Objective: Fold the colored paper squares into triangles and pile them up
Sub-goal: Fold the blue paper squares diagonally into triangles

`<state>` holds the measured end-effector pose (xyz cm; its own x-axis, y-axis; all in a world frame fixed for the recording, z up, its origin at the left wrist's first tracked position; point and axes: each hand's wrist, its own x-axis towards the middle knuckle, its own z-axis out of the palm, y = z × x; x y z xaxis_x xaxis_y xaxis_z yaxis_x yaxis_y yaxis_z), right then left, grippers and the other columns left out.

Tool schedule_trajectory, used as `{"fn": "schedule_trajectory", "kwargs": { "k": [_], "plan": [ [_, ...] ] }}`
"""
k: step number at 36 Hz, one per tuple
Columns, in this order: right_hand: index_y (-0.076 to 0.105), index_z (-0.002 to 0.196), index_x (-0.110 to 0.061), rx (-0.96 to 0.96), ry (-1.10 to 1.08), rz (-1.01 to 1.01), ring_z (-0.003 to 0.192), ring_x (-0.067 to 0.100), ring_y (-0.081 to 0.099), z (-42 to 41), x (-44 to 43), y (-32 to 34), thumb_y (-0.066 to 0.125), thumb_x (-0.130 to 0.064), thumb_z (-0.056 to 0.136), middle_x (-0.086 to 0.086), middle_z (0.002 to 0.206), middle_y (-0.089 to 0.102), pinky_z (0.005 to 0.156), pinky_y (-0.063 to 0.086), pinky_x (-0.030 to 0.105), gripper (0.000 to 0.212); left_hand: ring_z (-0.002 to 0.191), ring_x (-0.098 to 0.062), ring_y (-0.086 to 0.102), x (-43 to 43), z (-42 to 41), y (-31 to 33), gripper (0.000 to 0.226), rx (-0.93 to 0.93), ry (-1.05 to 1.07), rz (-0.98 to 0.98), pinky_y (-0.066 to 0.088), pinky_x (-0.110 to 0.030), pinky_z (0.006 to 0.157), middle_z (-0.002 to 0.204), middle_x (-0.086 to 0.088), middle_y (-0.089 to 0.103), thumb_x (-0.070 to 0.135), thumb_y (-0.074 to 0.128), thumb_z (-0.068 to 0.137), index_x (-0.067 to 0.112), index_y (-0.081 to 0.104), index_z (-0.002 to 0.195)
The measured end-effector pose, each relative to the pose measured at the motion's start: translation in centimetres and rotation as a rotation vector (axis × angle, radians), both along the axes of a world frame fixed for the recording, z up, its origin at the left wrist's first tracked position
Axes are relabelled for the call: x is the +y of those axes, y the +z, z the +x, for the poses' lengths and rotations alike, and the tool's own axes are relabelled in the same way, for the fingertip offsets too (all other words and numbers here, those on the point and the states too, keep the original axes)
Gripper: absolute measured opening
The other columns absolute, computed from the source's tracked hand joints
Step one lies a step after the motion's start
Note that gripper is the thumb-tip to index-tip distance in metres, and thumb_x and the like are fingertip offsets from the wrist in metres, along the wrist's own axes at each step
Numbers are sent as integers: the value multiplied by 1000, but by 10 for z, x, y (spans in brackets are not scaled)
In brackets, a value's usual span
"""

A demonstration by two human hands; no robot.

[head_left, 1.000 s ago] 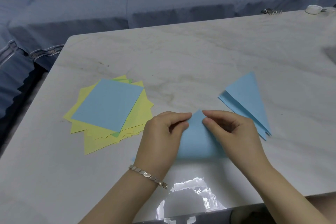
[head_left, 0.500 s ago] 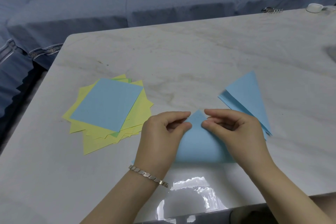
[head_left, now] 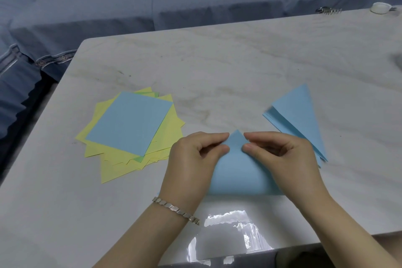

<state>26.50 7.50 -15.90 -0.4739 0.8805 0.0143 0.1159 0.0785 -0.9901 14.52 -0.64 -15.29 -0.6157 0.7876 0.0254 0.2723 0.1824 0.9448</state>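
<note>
One pale marble table (head_left: pixel 239 61) fills the view; at its left lies a fanned stack of yellow paper squares (head_left: pixel 121 165) topped by a blue square (head_left: pixel 130 122), and well apart at the right a pile of folded blue triangles (head_left: pixel 298 115). Between them, near the front edge, a blue sheet (head_left: pixel 239 172) lies doubled over, its top point pinched from either side by the left hand (head_left: pixel 191 165) and right hand (head_left: pixel 282 159), thumb against forefinger. A metal bracelet (head_left: pixel 174 210) circles the left wrist.
</note>
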Motion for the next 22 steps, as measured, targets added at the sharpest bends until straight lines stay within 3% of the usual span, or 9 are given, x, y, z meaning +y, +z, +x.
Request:
{"fn": "schedule_trajectory", "kwargs": {
  "k": [14, 22],
  "plan": [
    [69, 68, -33, -47, 48, 90, 64, -7, 61, 3, 3, -4, 74, -4, 73, -26, 67, 67, 63, 42, 3, 30, 71, 13, 57, 0, 0, -5, 23, 29, -12, 1, 39, -1, 67, 75, 18, 64, 5, 69, 78, 28, 69, 81],
    [69, 74, -34, -116, 82, 151, 70, -5, 63, 4, 10, -7, 73, -11, 77, -26, 77, 68, 65, 43, 3, 24, 71, 14, 56, 5, 2, -11, 17, 34, 13, 4, 39, -1, 67, 77, 18, 63, 4, 68, 78, 16, 74, 89]
  ]
}}
